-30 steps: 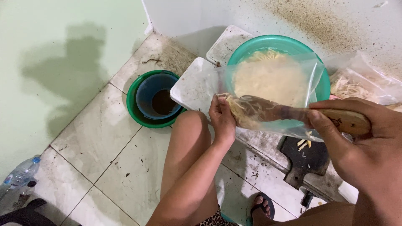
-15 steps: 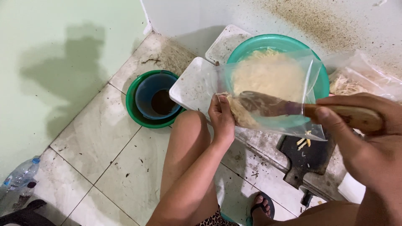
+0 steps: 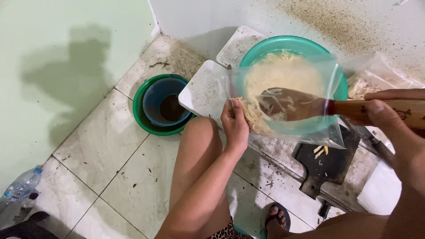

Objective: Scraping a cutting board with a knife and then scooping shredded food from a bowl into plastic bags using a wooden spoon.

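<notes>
Two hands: left hand (image 3: 234, 126) on bag (image 3: 287, 97) edge, right hand (image 3: 398, 119) on spoon (image 3: 310, 104).

Wooden spoon (image 3: 292, 104) inside noodle bag (image 3: 287, 97)

Pale green wall (image 3: 66, 40) w/ shadow, dirty white floor tiles (image 3: 102, 146).

The right hand (image 3: 398, 128) runs off the right edge — its spoon handle (image 3: 380, 110) too; the bag (image 3: 287, 97) veils the bowl (image 3: 292, 46), and the bottle (image 3: 20, 188) is cut at left
</notes>
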